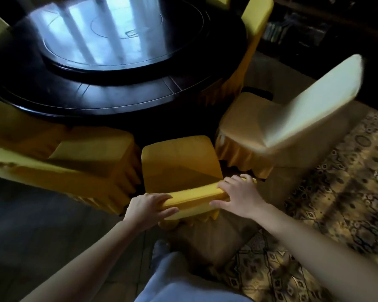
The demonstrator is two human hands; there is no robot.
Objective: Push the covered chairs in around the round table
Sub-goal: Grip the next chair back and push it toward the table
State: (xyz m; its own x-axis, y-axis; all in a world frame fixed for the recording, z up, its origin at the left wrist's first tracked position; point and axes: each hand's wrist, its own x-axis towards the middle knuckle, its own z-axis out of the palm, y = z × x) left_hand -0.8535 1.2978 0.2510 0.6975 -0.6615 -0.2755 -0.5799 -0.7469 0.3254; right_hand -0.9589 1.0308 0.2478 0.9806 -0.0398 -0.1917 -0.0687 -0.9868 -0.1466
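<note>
Covered chair (179, 164), in yellow fabric, stands at the near edge of the round table (118, 92), its seat pointing toward the table and its backrest top nearest the camera. Left hand (147, 207) is closed over the left end of the backrest top, fingers wrapped across the upper edge. Right hand (238, 196) is clamped on the right end of the same edge, fingers curled over the far side and thumb along the near side. Both forearms extend from the near edge of the view.

Seat front lies just short of the table rim, not yet under it. A second yellow chair (79, 158) stands just beside it on the left, its seat partly under the rim. A pale covered chair (292, 118) stands on the right, angled, its seat near the table and its skirt close to the held chair. Another yellow chair (254, 22) is at the far right of the table, pushed in against the rim.

Table surface is dark polished wood carrying a raised round turntable (122, 40) at its centre, which reflects window light in pale bands.

Floor on the right is covered by a patterned carpet (336, 192); on the near left the floor (42, 214) is dark and plain. Dark shelving (303, 29) fills the far right; its contents are too blurred to identify.
</note>
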